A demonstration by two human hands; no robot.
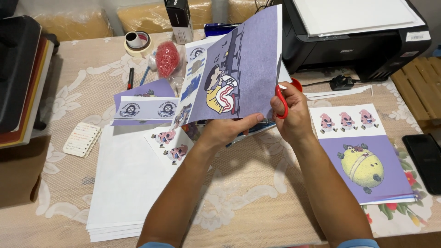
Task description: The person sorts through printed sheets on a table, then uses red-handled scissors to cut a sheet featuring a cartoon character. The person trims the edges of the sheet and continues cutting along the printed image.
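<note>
Over the table, left hand [225, 131] pinches purple sheet [239, 69] upright so right hand [291, 112], clamped on red scissors [284, 98], can reach its edge w/o bending it.

printer [353, 41] at back right of desk [248, 202] | paper stack [124, 188] front left | tape roll [138, 43] back left | phone [425, 160] far right

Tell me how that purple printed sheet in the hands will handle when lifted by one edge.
The purple printed sheet probably flops: it already curves though the left hand pinches its lower edge. It looks thin and light, so likely easy to crease or tear. The right hand holds red scissors at its edge.
</note>
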